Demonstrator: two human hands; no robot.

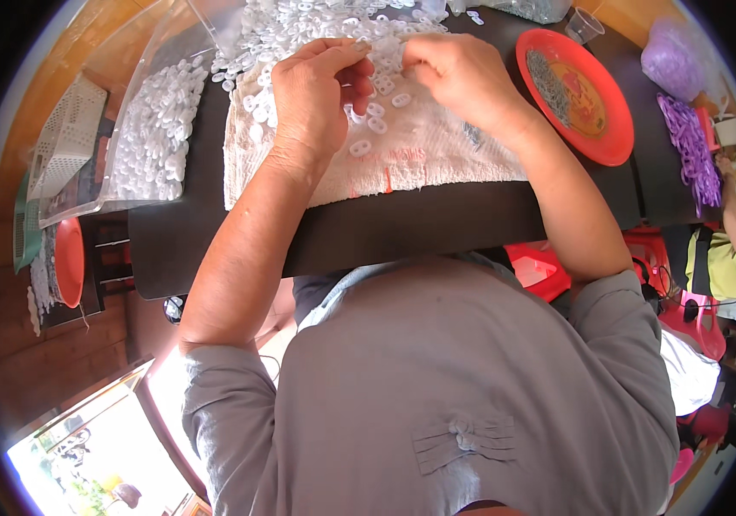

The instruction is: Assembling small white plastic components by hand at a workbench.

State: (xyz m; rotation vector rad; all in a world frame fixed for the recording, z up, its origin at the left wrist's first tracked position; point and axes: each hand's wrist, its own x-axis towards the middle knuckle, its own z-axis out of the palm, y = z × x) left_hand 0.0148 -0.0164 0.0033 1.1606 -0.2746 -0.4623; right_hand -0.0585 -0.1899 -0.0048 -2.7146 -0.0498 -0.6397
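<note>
My left hand (312, 95) hovers over a cream towel (299, 181), its thumb and forefinger pinched together and the other fingers curled. My right hand (467, 82) faces it a short way to the right, closed with the fingertips bent inward. Whatever either pinch holds is too small or hidden to make out. Beneath and between the hands lie several loose white oval plastic pieces (360, 149) with holes in them. A large heap of the same pieces (299, 26) spreads beyond the hands. A few thin grey bits (472, 135) rest on the towel beside my right wrist.
A red plate (617, 142) with small grey metal bits lies at right, near a clear cup (585, 26). Further right are purple chain links (693, 150) and a purple bag (673, 60). A clear bin (84, 206) of white pieces stands left. Another person's arm (733, 206) shows far right.
</note>
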